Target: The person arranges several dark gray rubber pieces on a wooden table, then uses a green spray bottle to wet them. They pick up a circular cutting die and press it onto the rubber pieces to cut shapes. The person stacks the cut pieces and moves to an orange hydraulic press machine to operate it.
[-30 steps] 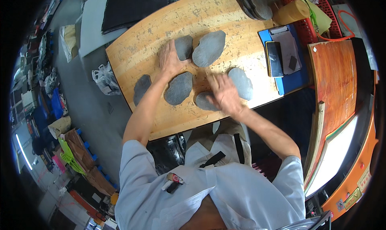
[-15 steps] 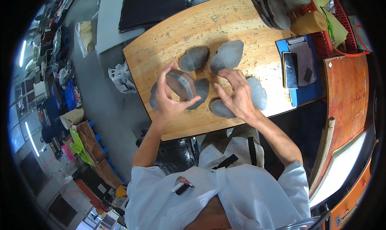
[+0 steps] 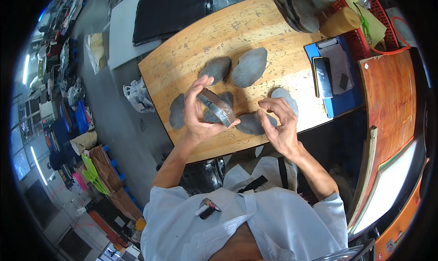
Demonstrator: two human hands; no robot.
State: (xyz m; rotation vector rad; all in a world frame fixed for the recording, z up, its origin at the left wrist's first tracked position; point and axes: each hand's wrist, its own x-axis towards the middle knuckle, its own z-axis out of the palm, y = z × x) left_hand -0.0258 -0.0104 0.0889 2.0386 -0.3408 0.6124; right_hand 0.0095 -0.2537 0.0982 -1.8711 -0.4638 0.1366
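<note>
My left hand (image 3: 199,116) grips a metal cutting die (image 3: 215,107), a hollow band tilted up above the table, with thumb and fingers at its opposite ends. My right hand (image 3: 284,129) is raised to its right, fingers curled, with a small gap between thumb and forefinger and nothing seen in it. Flat grey rounded pieces lie around: one at the far middle (image 3: 249,67), another left of it (image 3: 216,68), one by my left wrist (image 3: 176,111). A grey piece (image 3: 250,124) lies between the hands, and another (image 3: 285,96) is partly behind my right hand. The die partly covers one more.
The worn wooden table (image 3: 191,46) holds a stack of grey pieces (image 3: 297,9) and a tan roll (image 3: 341,21) at the far right. A phone (image 3: 323,77) rests on a blue clipboard (image 3: 335,107). Beside them are a red basket (image 3: 390,35) and an orange-brown board (image 3: 388,94).
My left hand has turned the cutting die and shifted slightly right. My right hand has drawn back from the far grey piece toward me, its thumb and forefinger now closer together.
</note>
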